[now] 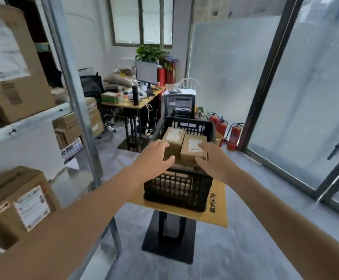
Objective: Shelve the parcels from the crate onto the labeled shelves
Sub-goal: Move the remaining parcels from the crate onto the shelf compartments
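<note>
A black plastic crate stands on a small yellow-topped table ahead of me. Two brown cardboard parcels with white labels lie side by side at its top: the left parcel and the right parcel. My left hand reaches over the crate's near left rim, fingers spread and relaxed, close to or touching the left parcel. My right hand reaches in with straight fingers at the right parcel's near right side. Neither hand grips anything. The metal shelf rack stands at my left.
Large labelled cardboard boxes fill the rack's shelves, with another box lower down. A cluttered desk with a monitor and a printer stand behind the crate. Red fire extinguishers line the glass wall at right.
</note>
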